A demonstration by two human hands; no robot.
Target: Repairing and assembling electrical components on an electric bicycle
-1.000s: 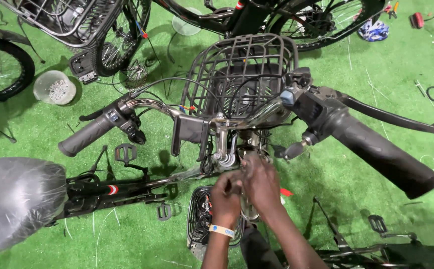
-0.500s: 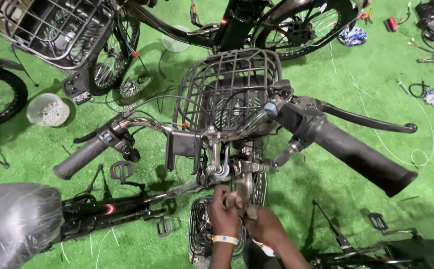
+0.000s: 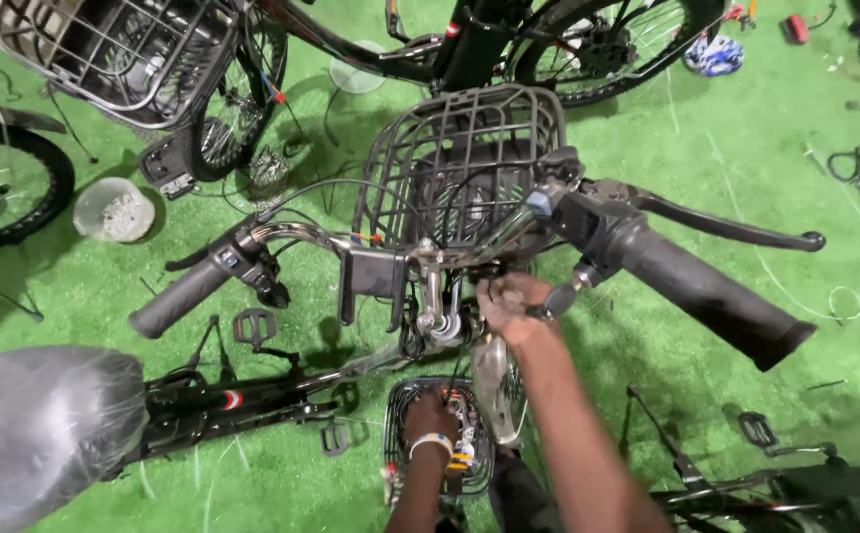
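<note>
Bright, even overhead light, soft shadows on green turf [image 3: 746,148] (wide-angle bending at edges).

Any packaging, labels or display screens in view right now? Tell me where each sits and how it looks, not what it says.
Plastic wrap: lower left, over a bicycle saddle; rounded, grey, shiny.
Display: middle of the handlebar, just left of the stem; dark rectangular block, face not visible.
Frame sticker: on the black frame at lower left; small, red and white.
Wristband: on the left hand's wrist; narrow, white.

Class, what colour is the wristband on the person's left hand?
White, on the left hand; the wristband shows best in the head view.
</note>
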